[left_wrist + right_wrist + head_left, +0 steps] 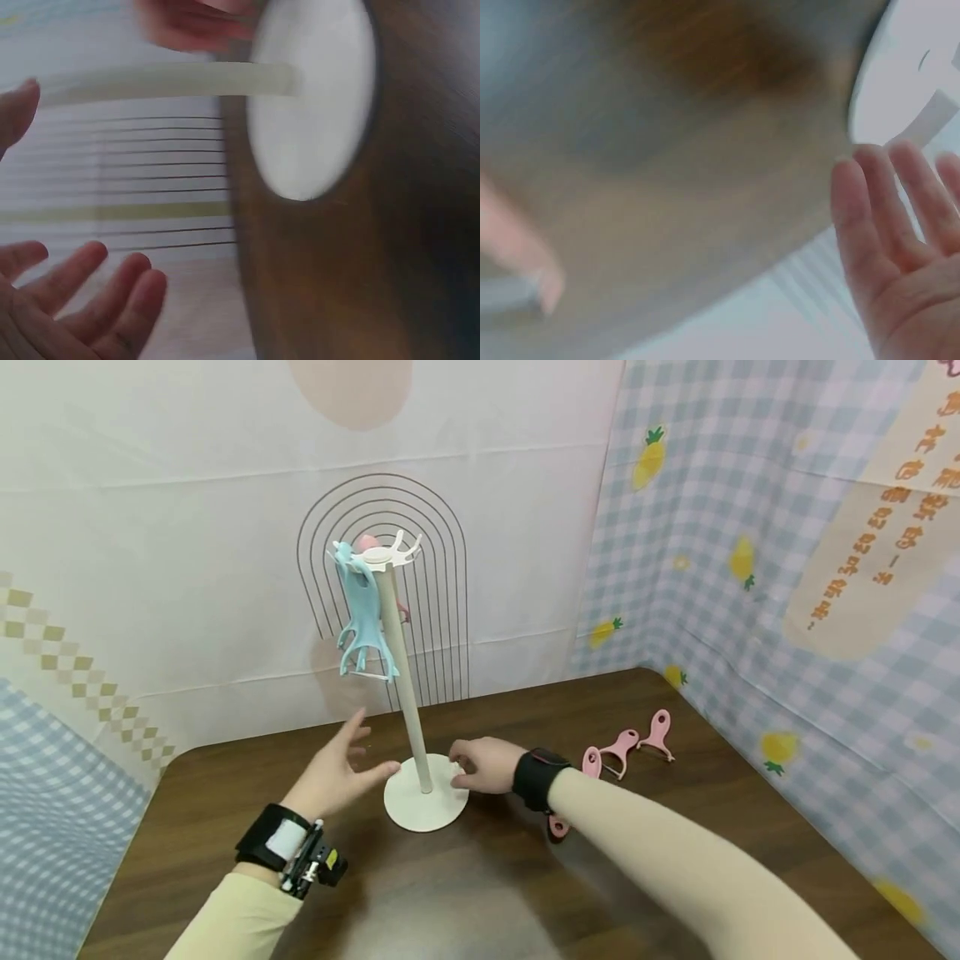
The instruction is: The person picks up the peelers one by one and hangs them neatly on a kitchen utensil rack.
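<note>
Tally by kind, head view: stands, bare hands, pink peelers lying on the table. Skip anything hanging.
Stand: 1
Hands: 2 (left hand, right hand)
Pink peelers on the table: 4, some partly hidden
Total: 7

Soft glare pales the table (468,902) in the bright head view — both wrist views blur.

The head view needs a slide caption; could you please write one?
Left hand and right hand flank a stand hung with blue peelers; pink peelers lie on the table.
</note>
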Demonstrator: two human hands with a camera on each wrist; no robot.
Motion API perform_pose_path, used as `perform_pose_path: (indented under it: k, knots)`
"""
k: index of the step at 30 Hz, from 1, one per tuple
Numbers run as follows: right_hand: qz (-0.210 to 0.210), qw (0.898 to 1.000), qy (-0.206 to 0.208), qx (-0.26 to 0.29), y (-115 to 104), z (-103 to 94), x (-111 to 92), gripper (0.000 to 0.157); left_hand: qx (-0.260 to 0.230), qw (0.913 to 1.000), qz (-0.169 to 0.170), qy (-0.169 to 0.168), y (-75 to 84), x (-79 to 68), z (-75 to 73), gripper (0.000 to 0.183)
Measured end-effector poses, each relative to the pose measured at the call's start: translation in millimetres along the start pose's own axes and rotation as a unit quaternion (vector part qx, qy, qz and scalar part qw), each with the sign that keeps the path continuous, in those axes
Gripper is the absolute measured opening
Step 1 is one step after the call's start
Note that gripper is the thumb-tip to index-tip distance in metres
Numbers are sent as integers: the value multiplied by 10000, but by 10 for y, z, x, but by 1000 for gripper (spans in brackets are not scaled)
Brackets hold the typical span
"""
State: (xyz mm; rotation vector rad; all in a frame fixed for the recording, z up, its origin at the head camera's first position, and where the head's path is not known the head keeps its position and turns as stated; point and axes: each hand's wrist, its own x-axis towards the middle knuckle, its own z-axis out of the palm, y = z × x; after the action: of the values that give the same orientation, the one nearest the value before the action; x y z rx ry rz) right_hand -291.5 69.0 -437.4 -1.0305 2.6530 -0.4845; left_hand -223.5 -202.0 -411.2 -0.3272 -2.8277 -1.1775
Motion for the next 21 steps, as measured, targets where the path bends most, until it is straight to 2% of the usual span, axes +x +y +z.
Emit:
perform_pose_path:
  k: [3,7,9,11,14,16,21]
  knots:
    - [-397,9967,217,-670,251,-101,-238,44,437,9986,135,-252,2,27,214,109]
    - [-940,9791,473,-1742,556,-183,-547,45,747,9953,63,-620,13,59,462,112]
    - [-1112,9713,488,-2047,649,-218,-689,44,871,9932,-6,-771,6,80,565,111]
    - [-1206,9672,429,-2195,723,-236,-807,44,851,9924,-38,-885,-5,104,653,102]
    - [-1216,9667,237,-2238,787,-241,-943,40,648,9940,-18,-879,-42,142,758,81]
    - [-1231,9644,127,-2339,806,-231,-1001,36,346,9960,-84,-814,-68,166,804,67]
    - [-1227,9566,-113,-2642,784,-191,-1112,32,-261,9976,-271,-575,-137,211,842,39]
